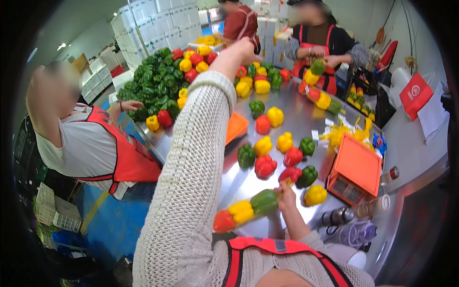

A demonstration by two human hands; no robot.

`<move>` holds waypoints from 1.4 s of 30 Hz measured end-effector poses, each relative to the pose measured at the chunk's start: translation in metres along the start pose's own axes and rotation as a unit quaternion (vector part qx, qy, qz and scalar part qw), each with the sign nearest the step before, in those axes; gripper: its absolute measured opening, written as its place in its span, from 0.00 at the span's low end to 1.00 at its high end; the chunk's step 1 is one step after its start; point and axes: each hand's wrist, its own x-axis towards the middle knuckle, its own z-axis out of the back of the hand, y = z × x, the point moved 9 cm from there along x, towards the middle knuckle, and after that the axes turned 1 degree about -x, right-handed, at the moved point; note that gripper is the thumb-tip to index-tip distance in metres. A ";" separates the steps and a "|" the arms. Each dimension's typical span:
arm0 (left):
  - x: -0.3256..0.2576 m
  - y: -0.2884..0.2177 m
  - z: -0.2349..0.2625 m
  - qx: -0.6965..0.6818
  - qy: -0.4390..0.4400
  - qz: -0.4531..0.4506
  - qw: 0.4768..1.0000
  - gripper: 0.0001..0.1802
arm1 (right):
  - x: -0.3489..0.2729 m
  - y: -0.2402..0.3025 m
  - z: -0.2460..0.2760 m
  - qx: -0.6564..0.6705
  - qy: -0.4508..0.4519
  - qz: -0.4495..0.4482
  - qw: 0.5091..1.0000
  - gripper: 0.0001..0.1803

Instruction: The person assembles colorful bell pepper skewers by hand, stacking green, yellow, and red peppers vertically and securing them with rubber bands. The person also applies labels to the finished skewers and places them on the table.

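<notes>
My left hand is stretched far across the table, above the heap of mixed peppers. Its fingers point down and look apart, and I see nothing in them. Close to the body, my right hand is closed on the gathered end of a net bag of bell peppers, with a red, a yellow and a green one in a row. Just beyond that hand lie a red pepper and a green pepper. A yellow pepper sits to its right.
An orange-topped scale and a steel flask stand at the right. Yellow netting lies beyond. A big pile of green peppers is at far left. Co-workers in red aprons stand left and across; the latter handles bagged peppers.
</notes>
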 end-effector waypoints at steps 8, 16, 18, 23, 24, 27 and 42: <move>0.007 0.010 -0.001 -0.014 0.087 0.056 0.995 0.38 | 0.001 -0.002 -0.003 0.019 -0.025 -0.013 0.999 0.11; 0.018 0.000 0.011 -0.061 0.065 0.065 0.994 0.34 | 0.007 -0.004 0.006 0.038 -0.005 -0.001 0.999 0.11; 0.008 -0.010 0.007 -0.082 0.070 0.062 0.992 0.31 | 0.000 -0.004 0.000 0.040 -0.007 -0.013 0.999 0.10; -0.079 -0.104 -0.045 -0.238 0.133 -0.099 0.957 0.32 | 0.005 -0.006 0.003 0.044 -0.025 -0.013 0.999 0.09; -0.102 -0.116 -0.093 -0.250 0.157 -0.157 0.942 0.32 | -0.007 -0.006 -0.007 0.049 -0.026 -0.027 0.998 0.08; -0.216 -0.172 -0.170 -0.345 0.316 -0.145 0.872 0.34 | 0.029 -0.009 0.021 0.064 0.017 -0.036 0.997 0.08; -0.427 -0.207 -0.239 -0.641 0.411 -0.006 0.649 0.52 | -0.022 0.025 -0.046 0.065 0.137 -0.020 0.988 0.14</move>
